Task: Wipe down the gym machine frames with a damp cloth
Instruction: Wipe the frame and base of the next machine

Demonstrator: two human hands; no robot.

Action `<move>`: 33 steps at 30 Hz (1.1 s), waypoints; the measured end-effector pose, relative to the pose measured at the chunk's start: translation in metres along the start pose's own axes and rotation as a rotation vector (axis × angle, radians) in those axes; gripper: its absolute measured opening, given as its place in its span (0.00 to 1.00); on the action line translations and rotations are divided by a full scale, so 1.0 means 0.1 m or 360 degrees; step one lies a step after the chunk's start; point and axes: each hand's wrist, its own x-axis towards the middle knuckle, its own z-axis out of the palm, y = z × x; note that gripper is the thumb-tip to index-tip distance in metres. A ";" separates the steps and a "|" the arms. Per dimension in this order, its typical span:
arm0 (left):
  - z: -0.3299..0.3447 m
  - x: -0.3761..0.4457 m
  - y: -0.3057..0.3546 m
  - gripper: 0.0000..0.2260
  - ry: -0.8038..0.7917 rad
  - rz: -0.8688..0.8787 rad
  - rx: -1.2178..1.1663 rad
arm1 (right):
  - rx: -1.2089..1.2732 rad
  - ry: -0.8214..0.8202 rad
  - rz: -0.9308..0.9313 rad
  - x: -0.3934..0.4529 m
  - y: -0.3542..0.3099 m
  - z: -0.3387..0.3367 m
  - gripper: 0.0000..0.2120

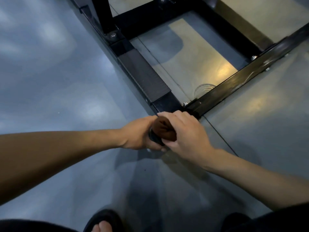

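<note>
A black steel machine frame (pixel 234 81) lies low on the floor, its bars meeting at a corner just beyond my hands. A ribbed rubber pad (pixel 145 77) covers part of the left bar. My right hand (pixel 185 136) grips a bunched brown cloth (pixel 164 129) over the end of a dark round part (pixel 154 137). My left hand (pixel 138 136) curls around that same dark part from the left. Both hands hide most of it.
Glossy grey floor (pixel 58 81) spreads to the left and toward me. Bolts (pixel 112 35) stand at the frame joints. My foot in a dark sandal (pixel 102 221) is at the bottom edge, with a dark trouser leg at the lower right.
</note>
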 end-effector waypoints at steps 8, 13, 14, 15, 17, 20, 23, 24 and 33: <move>0.06 0.02 -0.05 0.39 0.0020 -0.0188 -0.0013 | -0.0003 0.0271 0.0295 0.07 0.27 -0.11 0.24; 0.08 0.00 -0.07 0.37 0.0022 -0.0184 -0.0040 | -0.0056 0.0011 -0.0073 -0.21 0.12 -0.05 0.30; 0.08 0.00 -0.05 0.38 0.0001 -0.0193 -0.0031 | -0.0002 0.0094 0.0043 -0.24 0.23 -0.12 0.28; 0.07 0.01 -0.03 0.39 -0.0001 -0.0182 -0.0024 | 0.0054 0.0213 0.0187 -0.22 0.36 -0.19 0.26; 0.05 0.01 -0.04 0.41 0.0015 -0.0150 -0.0009 | 0.0071 0.0355 0.0445 -0.10 0.52 -0.29 0.22; 0.04 0.03 0.01 0.42 0.0016 -0.0144 0.0060 | 0.0006 0.0317 0.0442 0.11 0.38 -0.18 0.22; 0.05 -0.02 0.00 0.29 0.0009 -0.0059 -0.0080 | 0.0014 0.0091 0.0095 0.04 -0.04 0.02 0.30; 0.06 -0.02 -0.03 0.27 0.0011 -0.0022 -0.0132 | -0.0020 0.0028 -0.0017 -0.03 -0.10 0.05 0.31; 0.13 -0.04 -0.05 0.45 0.0007 -0.0228 -0.0250 | -0.0084 0.0262 0.0411 0.16 0.35 -0.15 0.24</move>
